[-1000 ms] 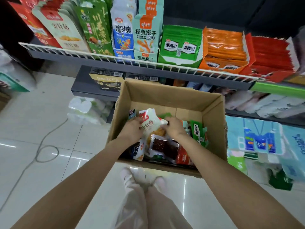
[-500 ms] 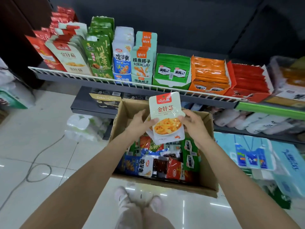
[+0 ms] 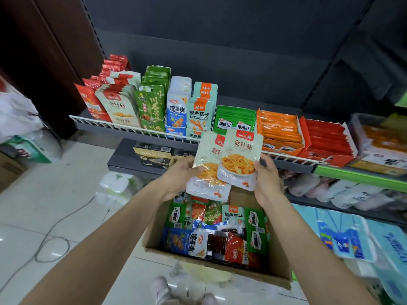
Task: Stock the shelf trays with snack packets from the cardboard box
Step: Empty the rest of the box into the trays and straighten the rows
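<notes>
Two pale snack packets, held above my cardboard box [image 3: 279, 269] and overlapping: my left hand [image 3: 179, 177] pinches the left packet [image 3: 208, 170], my right hand [image 3: 267, 178] grips the right packet [image 3: 241, 159]. Each shows a red logo, orange characters and yellow strips. Below, the box holds mixed green, blue and red packets. Behind, the shelf tray [image 3: 116, 106] stocks matching pale packets, upright, left of green ones.
</notes>
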Motion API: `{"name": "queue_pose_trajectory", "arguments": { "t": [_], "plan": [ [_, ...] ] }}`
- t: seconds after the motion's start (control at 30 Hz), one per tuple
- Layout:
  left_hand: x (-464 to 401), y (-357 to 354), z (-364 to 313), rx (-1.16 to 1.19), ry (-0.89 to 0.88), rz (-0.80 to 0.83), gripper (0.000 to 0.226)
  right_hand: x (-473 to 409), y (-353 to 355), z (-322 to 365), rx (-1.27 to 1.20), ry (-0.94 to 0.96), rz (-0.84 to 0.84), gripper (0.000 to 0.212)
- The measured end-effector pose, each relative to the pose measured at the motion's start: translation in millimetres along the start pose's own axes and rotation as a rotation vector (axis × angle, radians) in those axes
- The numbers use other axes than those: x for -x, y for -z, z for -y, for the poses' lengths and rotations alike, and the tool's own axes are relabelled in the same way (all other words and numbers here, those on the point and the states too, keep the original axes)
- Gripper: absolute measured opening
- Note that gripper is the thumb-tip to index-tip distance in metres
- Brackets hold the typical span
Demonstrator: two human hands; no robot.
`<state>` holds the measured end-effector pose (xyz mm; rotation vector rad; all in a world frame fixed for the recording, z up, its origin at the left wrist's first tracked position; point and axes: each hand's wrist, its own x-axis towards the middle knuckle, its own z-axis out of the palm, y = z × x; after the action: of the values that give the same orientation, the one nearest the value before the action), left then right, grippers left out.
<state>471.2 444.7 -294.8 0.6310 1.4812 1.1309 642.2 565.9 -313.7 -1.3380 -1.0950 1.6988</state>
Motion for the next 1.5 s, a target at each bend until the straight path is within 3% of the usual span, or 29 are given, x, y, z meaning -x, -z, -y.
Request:
{"name": "queue_pose_trajectory", "arguments": {
  "t": [0.17,0.3,0.43,0.57,0.7,1.0,1.2,1.4,1.5],
  "plan": [
    [4,12,-9,0.082,-0.124,-0.214,0.05,12,-18,5,-0.038,-0.015,0.033,0.025],
    [-1,13,-19,0.086,-0.208,-0.274,0.063,17,-44,9,-0.028,-0.027,0.067,0.018],
    [-5,24,-37,0.109,-0.247,-0.318,0.049,21,-65,17,0.044,-0.009,0.181,0.029],
    [-6,55,-49,0.171,-0.271,-0.288,0.025,11,-87,32,0.049,0.039,0.155,0.018],
    [-10,104,-69,0.1,-0.321,-0.337,0.036,1,-127,49,0.015,0.047,0.145,0.025],
    [-34,192,-115,-0.05,-0.379,-0.258,0.037,-9,-229,67,-0.126,0.09,0.152,0.028],
    [-46,233,-132,0.033,-0.399,-0.203,0.028,-21,-261,74,0.035,0.142,0.206,0.029],
    [-52,228,-153,-0.134,-0.418,-0.088,0.038,-28,-305,82,0.038,0.086,0.29,0.024],
    [-70,260,-160,-0.599,-0.53,-0.284,0.038,-39,-313,93,0.023,0.137,0.207,0.021]
  ]
}}
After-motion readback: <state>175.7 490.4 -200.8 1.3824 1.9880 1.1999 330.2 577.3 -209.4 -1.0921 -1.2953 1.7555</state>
